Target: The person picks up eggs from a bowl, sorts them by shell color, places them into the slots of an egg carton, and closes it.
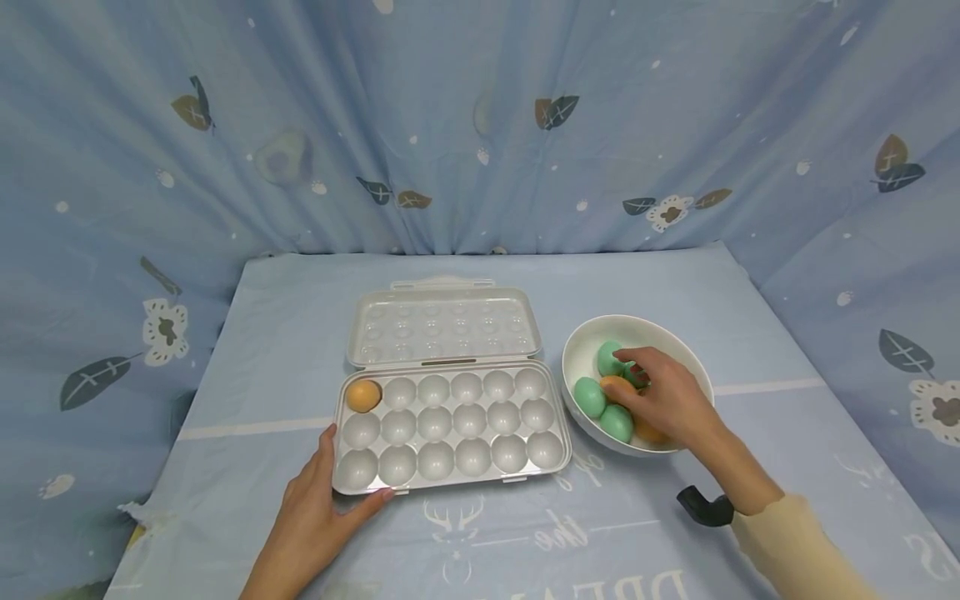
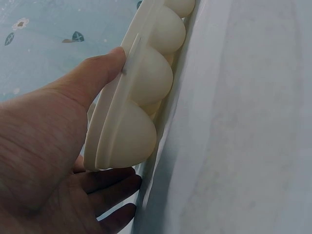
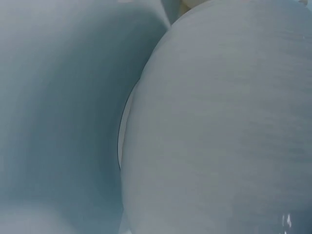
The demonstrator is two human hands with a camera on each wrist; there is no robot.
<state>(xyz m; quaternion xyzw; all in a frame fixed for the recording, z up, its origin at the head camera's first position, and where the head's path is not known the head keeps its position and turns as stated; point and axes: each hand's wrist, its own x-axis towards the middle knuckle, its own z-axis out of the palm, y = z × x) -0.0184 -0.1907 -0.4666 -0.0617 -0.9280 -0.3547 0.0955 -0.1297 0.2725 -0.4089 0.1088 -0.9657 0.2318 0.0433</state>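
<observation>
My left hand (image 1: 311, 508) grips the near left corner of a white egg box (image 1: 450, 492), thumb along its front edge. In the left wrist view the thumb lies on the rim above the rounded cups (image 2: 131, 136), with fingers around the corner. One orange egg (image 1: 363, 396) sits in the far left cup. Inside a white bowl (image 1: 693, 354) my right hand (image 1: 667, 396) reaches among green eggs (image 1: 590, 397) and orange eggs. Its thumb and fingers are around an orange egg (image 1: 617, 386) and a green one; whether they grip either I cannot tell.
The egg box's lid (image 1: 446, 325) lies folded back behind the cups. Only the bowl's smooth outside (image 3: 209, 126) fills the right wrist view. A black curved object (image 1: 705, 507) shows beside the right wrist. Patterned blue curtains (image 1: 450, 150) surround the cloth-covered table (image 1: 300, 292).
</observation>
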